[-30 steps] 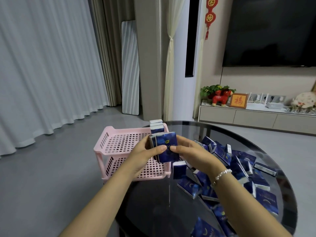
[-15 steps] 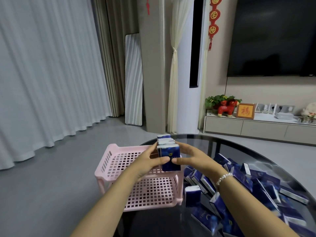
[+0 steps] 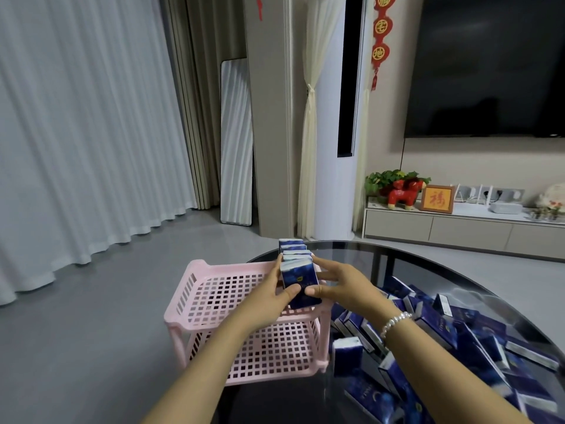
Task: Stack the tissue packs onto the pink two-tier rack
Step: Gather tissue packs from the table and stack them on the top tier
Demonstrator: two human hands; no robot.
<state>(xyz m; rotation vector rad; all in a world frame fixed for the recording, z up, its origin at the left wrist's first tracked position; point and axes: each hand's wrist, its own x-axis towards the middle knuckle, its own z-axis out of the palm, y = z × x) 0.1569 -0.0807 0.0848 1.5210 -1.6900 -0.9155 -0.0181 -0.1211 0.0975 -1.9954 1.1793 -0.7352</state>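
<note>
The pink two-tier rack (image 3: pixel 214 289) stands at the left edge of the round glass table (image 3: pixel 458 264). A row of dark blue tissue packs (image 3: pixel 293 249) stands upright along the right side of the rack's top tier. The nearest pack (image 3: pixel 301 280) of that row is held between both hands. My left hand (image 3: pixel 272 296) grips it from the left, thumb on its front. From the right, my right hand (image 3: pixel 339 286) grips it with its thumb on the front and fingers along the side. The bottom tier looks bare.
Several loose blue tissue packs (image 3: pixel 458 338) lie heaped on the table right of the rack; one (image 3: pixel 347 356) stands by the rack's near right leg. Grey floor lies left of the table. A TV cabinet (image 3: pixel 458 228) and curtains stand far behind.
Both hands have carried the front pack up and away from me onto the top tier, against the row of standing packs. The camera has tilted down.
</note>
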